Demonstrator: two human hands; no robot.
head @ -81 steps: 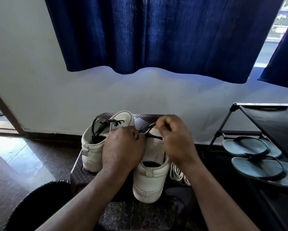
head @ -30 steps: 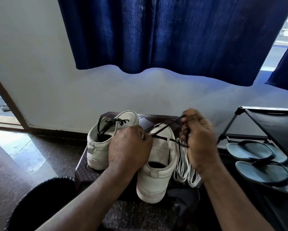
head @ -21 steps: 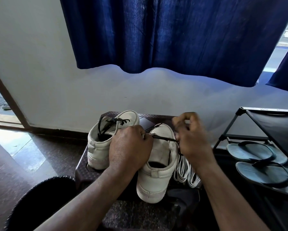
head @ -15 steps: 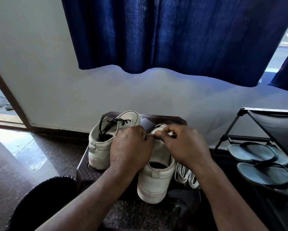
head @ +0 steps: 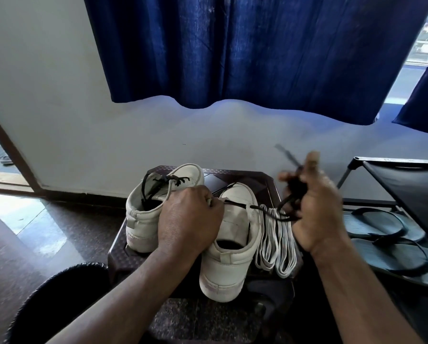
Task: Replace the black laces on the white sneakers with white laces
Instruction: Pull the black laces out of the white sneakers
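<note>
Left hand [head: 188, 219] gripped the near sneaker [head: 232, 247] on the stool [head: 118, 247], fingers curled over its eyelets. Right hand [head: 317, 212], blurred, clenched the black lace [head: 257, 208] to its right. Risk: a snagged pull could drag the near sneaker onto the white laces [head: 275, 242].

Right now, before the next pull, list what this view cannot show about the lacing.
1. Head view: the left hand, gripping the near sneaker, covers its eyelets; how many hold the black lace is hidden.
2. Head view: the right hand holding that lace is motion-blurred; how its fingers lie cannot be read.
3. Head view: the white laces lie folded; their count is unclear.
</note>
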